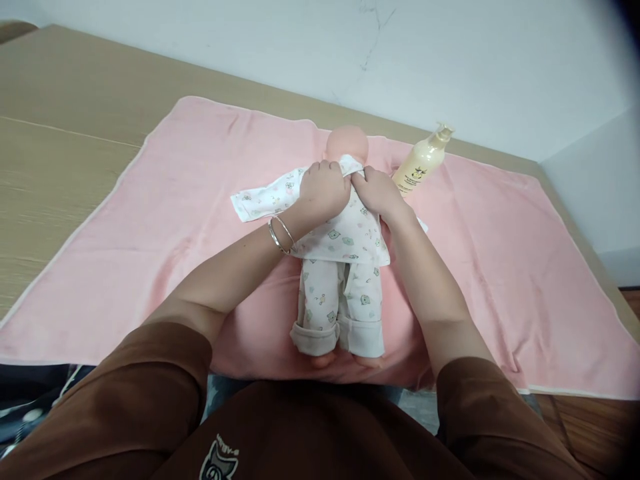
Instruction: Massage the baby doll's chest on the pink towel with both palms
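A baby doll (347, 141) lies on its back on a pink blanket (200, 220), feet toward me. It wears a white printed shirt (345, 237) and matching trousers (320, 293) with cuffs rolled up above the feet. My left hand (327, 189), bracelets at the wrist, is closed on the shirt near the neck. Right beside it, my right hand (377, 192) pinches the shirt at the collar. One sleeve (267, 199) stretches out flat to the left; the other is mostly hidden by my right arm. My hands cover the front of the collar and part of the doll's chin.
A pale yellow pump bottle (421, 160) lies tilted on the blanket, just right of the doll's head. The blanket covers much of a wooden table (90, 87). Behind the table's far edge rises a white wall (280, 40) with cracks.
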A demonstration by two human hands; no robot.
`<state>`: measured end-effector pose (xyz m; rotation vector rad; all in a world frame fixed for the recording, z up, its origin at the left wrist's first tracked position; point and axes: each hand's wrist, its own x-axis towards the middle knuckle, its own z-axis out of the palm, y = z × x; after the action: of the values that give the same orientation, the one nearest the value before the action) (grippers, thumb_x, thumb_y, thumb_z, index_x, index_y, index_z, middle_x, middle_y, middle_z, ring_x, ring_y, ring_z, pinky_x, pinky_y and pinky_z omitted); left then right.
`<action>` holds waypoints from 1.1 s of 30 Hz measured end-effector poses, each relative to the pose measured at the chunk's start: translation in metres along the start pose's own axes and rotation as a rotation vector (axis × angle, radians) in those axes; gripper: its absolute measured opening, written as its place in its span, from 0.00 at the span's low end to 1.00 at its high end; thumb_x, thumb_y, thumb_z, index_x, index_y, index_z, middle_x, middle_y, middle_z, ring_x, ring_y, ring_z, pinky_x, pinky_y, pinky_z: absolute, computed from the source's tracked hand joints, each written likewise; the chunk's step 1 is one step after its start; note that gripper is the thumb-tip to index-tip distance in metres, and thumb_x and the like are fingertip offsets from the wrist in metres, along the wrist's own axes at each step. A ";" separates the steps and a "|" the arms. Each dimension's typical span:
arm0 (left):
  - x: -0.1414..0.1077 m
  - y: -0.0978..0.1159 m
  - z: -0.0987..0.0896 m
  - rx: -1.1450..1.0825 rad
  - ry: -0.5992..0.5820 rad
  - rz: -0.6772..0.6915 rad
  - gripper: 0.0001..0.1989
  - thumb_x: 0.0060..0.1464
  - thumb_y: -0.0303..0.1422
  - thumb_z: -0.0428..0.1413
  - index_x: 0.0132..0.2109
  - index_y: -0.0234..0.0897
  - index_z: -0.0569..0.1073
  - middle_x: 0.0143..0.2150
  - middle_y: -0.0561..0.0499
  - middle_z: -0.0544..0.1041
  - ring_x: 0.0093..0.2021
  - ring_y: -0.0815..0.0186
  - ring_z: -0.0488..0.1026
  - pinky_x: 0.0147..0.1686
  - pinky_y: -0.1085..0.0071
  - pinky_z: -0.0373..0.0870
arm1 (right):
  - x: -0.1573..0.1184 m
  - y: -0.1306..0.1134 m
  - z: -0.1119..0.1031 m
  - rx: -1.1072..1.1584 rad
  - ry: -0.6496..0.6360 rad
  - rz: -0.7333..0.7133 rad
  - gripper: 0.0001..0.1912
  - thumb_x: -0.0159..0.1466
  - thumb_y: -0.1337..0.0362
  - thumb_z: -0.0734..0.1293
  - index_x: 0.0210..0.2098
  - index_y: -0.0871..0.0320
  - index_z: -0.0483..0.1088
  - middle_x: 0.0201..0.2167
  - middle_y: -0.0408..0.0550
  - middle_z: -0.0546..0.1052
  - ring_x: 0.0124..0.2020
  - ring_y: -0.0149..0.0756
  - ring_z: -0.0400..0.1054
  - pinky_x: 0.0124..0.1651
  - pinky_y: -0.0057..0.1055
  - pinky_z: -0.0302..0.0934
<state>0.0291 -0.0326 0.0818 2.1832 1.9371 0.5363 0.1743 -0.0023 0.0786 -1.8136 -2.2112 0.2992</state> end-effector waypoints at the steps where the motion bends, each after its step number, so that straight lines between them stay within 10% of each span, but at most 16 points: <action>1: 0.003 -0.002 0.000 -0.017 -0.007 -0.010 0.25 0.75 0.37 0.43 0.63 0.23 0.74 0.65 0.30 0.77 0.68 0.44 0.73 0.70 0.54 0.68 | -0.002 -0.002 -0.001 -0.015 -0.010 -0.010 0.34 0.77 0.51 0.50 0.61 0.73 0.73 0.59 0.74 0.78 0.62 0.71 0.73 0.64 0.59 0.67; 8: 0.020 -0.016 0.004 -0.062 -0.017 -0.045 0.27 0.75 0.43 0.44 0.61 0.26 0.77 0.62 0.31 0.80 0.64 0.43 0.77 0.69 0.52 0.71 | -0.025 -0.029 -0.012 -0.220 -0.060 -0.069 0.30 0.77 0.62 0.50 0.64 0.77 0.70 0.61 0.75 0.76 0.63 0.68 0.72 0.66 0.57 0.65; 17: -0.005 0.004 0.004 0.007 0.034 0.037 0.25 0.73 0.33 0.43 0.65 0.22 0.72 0.66 0.29 0.76 0.68 0.42 0.71 0.71 0.51 0.67 | 0.005 0.008 -0.002 0.076 -0.032 -0.023 0.33 0.76 0.50 0.50 0.58 0.65 0.77 0.58 0.67 0.80 0.60 0.65 0.75 0.61 0.55 0.68; 26: 0.024 -0.023 0.007 -0.108 -0.041 -0.082 0.26 0.71 0.39 0.43 0.60 0.27 0.77 0.62 0.30 0.79 0.64 0.40 0.76 0.65 0.50 0.72 | -0.035 -0.043 0.005 -0.300 0.136 -0.074 0.28 0.79 0.62 0.50 0.61 0.76 0.71 0.58 0.74 0.78 0.63 0.64 0.73 0.72 0.54 0.59; 33: 0.014 -0.014 0.007 -0.073 0.003 -0.084 0.26 0.73 0.39 0.42 0.64 0.27 0.74 0.64 0.32 0.78 0.66 0.44 0.74 0.69 0.53 0.68 | -0.003 -0.005 0.000 0.004 0.022 0.018 0.33 0.76 0.46 0.55 0.60 0.69 0.74 0.57 0.70 0.79 0.59 0.66 0.74 0.61 0.57 0.69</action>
<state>0.0204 -0.0165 0.0721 2.0483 1.9685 0.5872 0.1704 -0.0059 0.0799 -1.8269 -2.1787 0.2856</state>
